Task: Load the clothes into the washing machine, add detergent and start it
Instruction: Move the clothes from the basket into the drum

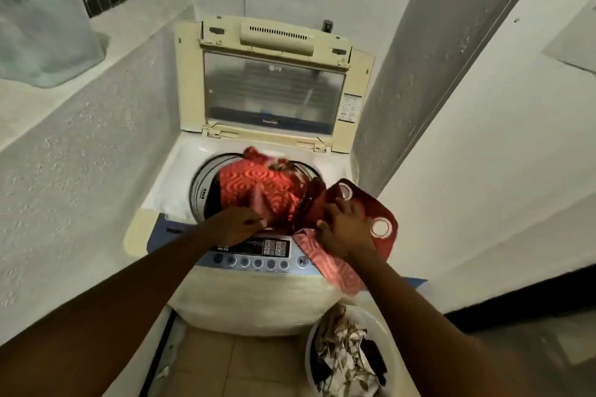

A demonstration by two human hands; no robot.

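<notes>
A top-loading washing machine stands open, its lid raised against the back wall. A red patterned curtain with metal eyelets fills the drum opening and spills over the right rim and front panel. My left hand grips the fabric at the drum's front edge. Over the right rim, my right hand holds the curtain's eyelet end. The control panel with round buttons lies just below both hands, partly covered by cloth on the right.
A white laundry basket with several mixed clothes sits on the tiled floor at the machine's front right. A rough wall ledge runs along the left, holding a clear plastic container. A concrete pillar stands close on the right.
</notes>
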